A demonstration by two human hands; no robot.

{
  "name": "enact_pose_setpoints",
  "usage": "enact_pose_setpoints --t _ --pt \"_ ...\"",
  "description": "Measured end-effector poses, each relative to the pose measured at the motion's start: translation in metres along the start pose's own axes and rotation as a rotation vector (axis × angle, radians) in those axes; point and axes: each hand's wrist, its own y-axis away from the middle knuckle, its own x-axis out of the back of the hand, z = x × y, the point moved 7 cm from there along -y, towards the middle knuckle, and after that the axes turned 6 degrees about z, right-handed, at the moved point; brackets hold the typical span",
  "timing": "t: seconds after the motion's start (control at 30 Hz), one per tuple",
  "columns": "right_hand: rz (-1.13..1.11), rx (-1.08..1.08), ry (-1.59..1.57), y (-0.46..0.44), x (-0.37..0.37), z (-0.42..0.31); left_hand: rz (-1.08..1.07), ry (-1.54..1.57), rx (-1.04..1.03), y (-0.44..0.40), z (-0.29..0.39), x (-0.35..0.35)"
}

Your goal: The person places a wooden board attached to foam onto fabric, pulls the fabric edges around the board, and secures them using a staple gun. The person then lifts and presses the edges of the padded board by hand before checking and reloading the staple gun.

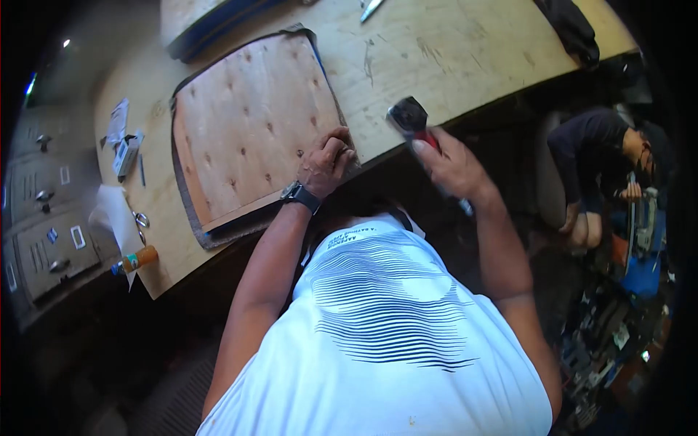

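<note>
A square wooden panel (251,123) with several dimples lies on the workbench, dark fabric showing around its edges. At the panel's near right corner is my left hand (327,161), a watch on its wrist. Its fingers are curled closed on the fabric edge (355,156), which they partly hide. My right hand (454,163) is wrapped round a staple gun (409,116) with a black head and some red on its body. The tool is held off the panel, to its right, near the bench's front edge. A silver end shows below the hand.
The wooden workbench (407,65) carries another padded panel (211,29) at the back, scissors (142,219), a small box (126,156) and an orange bottle (138,259) on the left. A dark cloth (571,33) lies far right. Another person (596,156) sits at right. Metal lockers (54,196) stand left.
</note>
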Motion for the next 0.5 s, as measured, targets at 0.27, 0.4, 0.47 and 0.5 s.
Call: enact_pose_setpoints --t 0.27,0.4,0.47,0.5 --pt "0.512 0.697 0.895 -0.154 0.037 -0.055 0.233 -0.128 0.103 0.022 0.007 0.036" --pt "0.247 0.56 0.349 -0.095 -0.01 -0.076 0.398 -0.468 -0.028 0.063 -0.027 0.143" --pt "-0.262 0.271 0.226 -0.061 -0.06 -0.032 0.487 -0.539 0.081 0.084 -0.072 0.206" --pt "-0.444 0.157 0.016 -0.027 -0.09 -0.022 0.523 -0.633 0.086 0.088 -0.083 0.234"
